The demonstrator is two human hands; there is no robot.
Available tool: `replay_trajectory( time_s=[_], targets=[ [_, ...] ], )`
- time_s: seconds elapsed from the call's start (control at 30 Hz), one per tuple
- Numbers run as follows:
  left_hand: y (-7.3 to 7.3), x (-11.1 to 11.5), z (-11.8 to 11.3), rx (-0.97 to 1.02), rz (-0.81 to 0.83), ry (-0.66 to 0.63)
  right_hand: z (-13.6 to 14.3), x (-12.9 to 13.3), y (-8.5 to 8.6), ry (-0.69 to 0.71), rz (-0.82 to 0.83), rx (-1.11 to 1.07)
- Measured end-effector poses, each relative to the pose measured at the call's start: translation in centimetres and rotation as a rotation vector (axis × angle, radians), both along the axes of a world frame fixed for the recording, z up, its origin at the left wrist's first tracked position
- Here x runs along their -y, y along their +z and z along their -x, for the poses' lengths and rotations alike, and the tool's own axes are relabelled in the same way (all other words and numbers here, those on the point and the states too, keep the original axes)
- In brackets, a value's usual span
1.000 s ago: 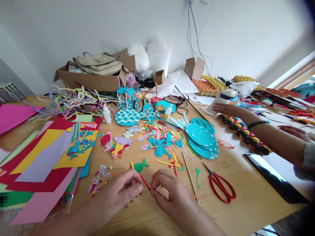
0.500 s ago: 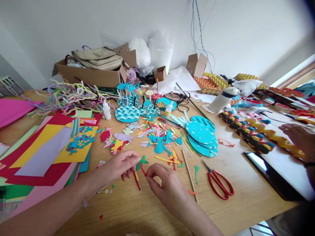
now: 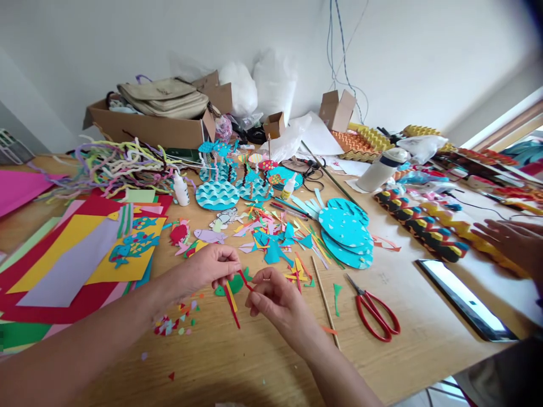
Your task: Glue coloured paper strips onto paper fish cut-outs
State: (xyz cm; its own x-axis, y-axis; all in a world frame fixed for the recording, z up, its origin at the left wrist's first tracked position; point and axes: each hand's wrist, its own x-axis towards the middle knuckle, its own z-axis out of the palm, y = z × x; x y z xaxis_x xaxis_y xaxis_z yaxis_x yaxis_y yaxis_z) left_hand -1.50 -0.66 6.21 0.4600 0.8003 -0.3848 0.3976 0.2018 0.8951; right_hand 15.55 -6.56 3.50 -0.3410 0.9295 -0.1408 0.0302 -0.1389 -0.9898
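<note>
My left hand (image 3: 214, 267) and my right hand (image 3: 275, 297) hold a thin red paper strip (image 3: 245, 281) between them, each pinching one end above the table. Under my left hand lie another red strip (image 3: 232, 308), a yellow strip and a green paper fish (image 3: 221, 290). A wooden stick (image 3: 324, 299) rests on the table just right of my right hand. Beyond it are red-handled scissors (image 3: 373, 314), lying partly open. Small coloured paper bits (image 3: 173, 322) are scattered beneath my left wrist. Cut paper scraps (image 3: 275, 249) pile up ahead of both hands.
Stacked coloured paper (image 3: 46, 271) covers the left side. Blue discs (image 3: 345, 229), a glue bottle (image 3: 181, 189) and pipe cleaners (image 3: 119, 164) lie farther back. At the right, another person's hand (image 3: 509, 240) is above a tablet (image 3: 464, 299).
My hands have risen slightly, with the red strip still between them. More paper bits show under my left arm. The other person's hand has shifted left, and the tablet screen is brighter.
</note>
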Motion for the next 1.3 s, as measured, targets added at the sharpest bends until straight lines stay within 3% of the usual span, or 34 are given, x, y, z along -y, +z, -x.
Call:
replay_trajectory(
  time_s=[0.07, 0.17, 0.27, 0.43, 0.6, 0.77, 0.93, 1.3],
  targets=[
    [-0.2, -0.1, 0.2, -0.006, 0.012, 0.006, -0.3, 0.4, -0.6, 0.001, 0.047, -0.128],
    [-0.5, 0.0, 0.3, -0.006, 0.029, 0.015, -0.9, 1.1, -1.2, -0.008, -0.03, -0.093],
    [-0.4, 0.2, 0.4, 0.041, 0.089, 0.025, -1.8, 1.3, -1.5, 0.019, -0.239, 0.113],
    [-0.2, 0.3, 0.4, 0.125, 0.195, 0.033, -2.8, 0.5, -1.4, 0.107, -0.73, 0.442],
    [-0.8, 0.3, 0.4, 0.126, 0.21, 0.034, -2.5, 0.1, -1.0, 0.129, -0.944, 0.526],
    [-1.3, 0.2, 0.3, 0.041, 0.134, 0.004, -1.9, 0.5, -1.0, 0.132, -0.958, 0.592],
    [-1.9, -0.3, 0.3, -0.053, 0.038, -0.054, -1.5, 0.7, -2.0, 0.108, -0.879, 0.624],
    [-6.1, -1.7, 1.1, -0.25, -0.291, 0.005, 0.1, 0.3, -4.8, 0.032, -0.673, 0.59]
  ],
)
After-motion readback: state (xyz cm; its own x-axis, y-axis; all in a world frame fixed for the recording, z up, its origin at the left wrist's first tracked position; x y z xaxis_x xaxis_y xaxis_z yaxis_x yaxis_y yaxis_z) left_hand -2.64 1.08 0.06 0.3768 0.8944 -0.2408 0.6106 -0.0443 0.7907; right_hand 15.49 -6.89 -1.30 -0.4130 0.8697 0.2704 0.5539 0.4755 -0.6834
